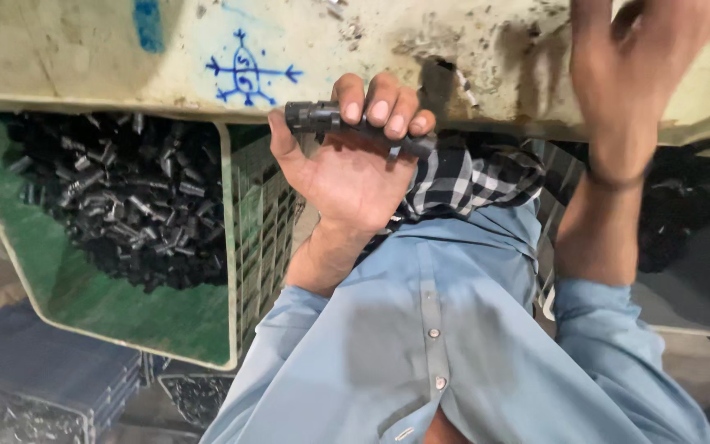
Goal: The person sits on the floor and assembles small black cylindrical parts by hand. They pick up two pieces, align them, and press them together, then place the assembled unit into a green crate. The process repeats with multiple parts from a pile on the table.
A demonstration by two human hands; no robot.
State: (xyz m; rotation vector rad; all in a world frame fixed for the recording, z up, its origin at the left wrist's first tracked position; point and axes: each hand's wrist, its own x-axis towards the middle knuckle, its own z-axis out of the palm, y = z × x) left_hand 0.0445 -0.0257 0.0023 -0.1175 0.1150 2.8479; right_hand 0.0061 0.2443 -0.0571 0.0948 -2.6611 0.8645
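Black rod-shaped part gripped in left hand, fingers curled over it, against grimy desk edge. Right hand raised, fingers spread loose, holding nothing. Green bin of black pieces left.

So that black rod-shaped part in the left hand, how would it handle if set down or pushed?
The black cylindrical part probably stays stiff: it juts straight past the left hand without sagging. Its round body suggests it rolls easily. Curled fingers alone hold it, so it is likely light.
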